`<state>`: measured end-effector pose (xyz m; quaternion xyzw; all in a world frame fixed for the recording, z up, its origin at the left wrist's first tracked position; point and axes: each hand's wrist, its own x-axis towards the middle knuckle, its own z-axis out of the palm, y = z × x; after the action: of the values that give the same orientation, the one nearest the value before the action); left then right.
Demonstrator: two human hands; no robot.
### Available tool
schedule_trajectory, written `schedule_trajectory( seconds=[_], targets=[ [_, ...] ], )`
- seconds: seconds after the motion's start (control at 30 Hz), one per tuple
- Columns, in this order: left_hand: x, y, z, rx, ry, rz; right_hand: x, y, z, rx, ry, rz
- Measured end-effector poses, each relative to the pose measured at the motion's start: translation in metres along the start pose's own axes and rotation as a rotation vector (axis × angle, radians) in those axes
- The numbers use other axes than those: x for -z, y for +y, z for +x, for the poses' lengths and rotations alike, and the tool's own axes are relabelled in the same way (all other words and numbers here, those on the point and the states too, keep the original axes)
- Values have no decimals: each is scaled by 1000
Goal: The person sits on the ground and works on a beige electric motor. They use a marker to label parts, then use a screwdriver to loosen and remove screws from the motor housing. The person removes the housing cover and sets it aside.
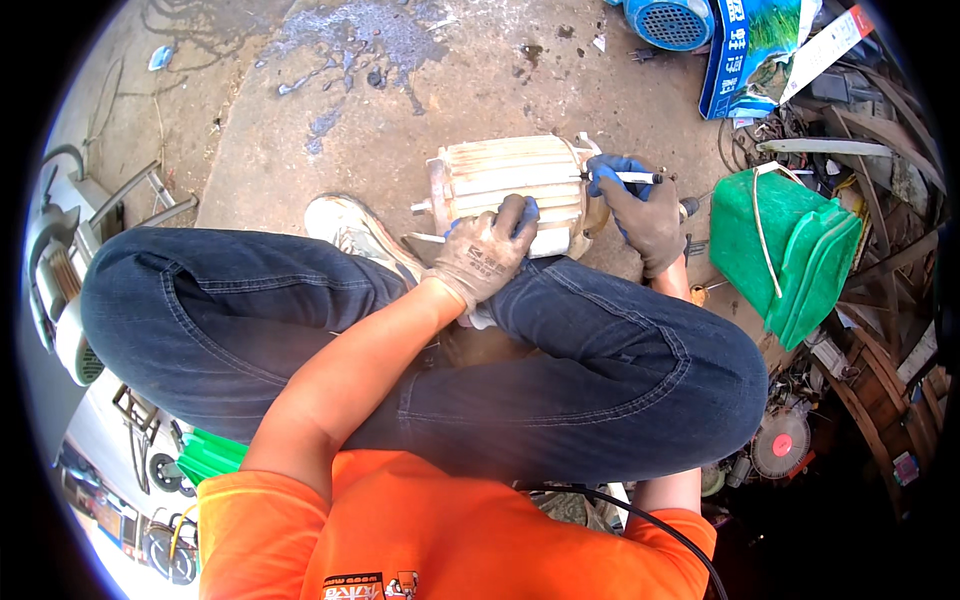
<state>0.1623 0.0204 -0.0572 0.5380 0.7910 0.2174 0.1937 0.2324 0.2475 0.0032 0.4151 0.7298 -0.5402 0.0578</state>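
Note:
An electric motor (pixel 510 165) with a ribbed, worn cream housing lies on its side on the ground before my crossed legs, its shaft end to the left. My left hand (pixel 485 250), in a grey and blue work glove, is closed against the motor's near side. A thin pale strip (pixel 425 238) shows just left of that hand; I cannot tell what it belongs to. My right hand (pixel 640 215), gloved alike, pinches a white marker pen (pixel 636 177) with black ends. The pen lies nearly level, its left tip at the motor's right end.
A green plastic bucket (pixel 770 240) with a pale handle lies tipped on the right, beside piled scrap (pixel 880 330). A blue motor (pixel 672 22) and a printed blue bag (pixel 745 60) are at the far right. Metal equipment (pixel 65 260) stands at the left edge. Dark stains mark the concrete floor (pixel 270 150).

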Motion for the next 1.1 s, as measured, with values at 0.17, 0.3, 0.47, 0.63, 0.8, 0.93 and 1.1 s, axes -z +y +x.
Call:
schedule_trajectory(
  seconds=[0.17, 0.3, 0.47, 0.63, 0.8, 0.93, 1.1],
  targets=[
    [-1, -3, 1, -46, 79, -23, 3, 7, 2, -36, 46, -54],
    [-3, -3, 1, -49, 99, -36, 2, 1, 1, -11, 49, -15],
    [-3, -3, 1, -50, 92, -45, 3, -13, -3, -88, 77, -114],
    [-3, -4, 0, -51, 96, -48, 3, -11, -2, -52, 83, -70],
    [-2, -3, 1, -58, 94, -42, 9, 7, 0, 33, 181, 115],
    [-3, -4, 1, -59, 103, -33, 6, 2, -2, 46, 185, 62],
    [-3, -4, 1, -54, 84, -45, 6, -6, -4, 12, 162, 27]
  ],
)
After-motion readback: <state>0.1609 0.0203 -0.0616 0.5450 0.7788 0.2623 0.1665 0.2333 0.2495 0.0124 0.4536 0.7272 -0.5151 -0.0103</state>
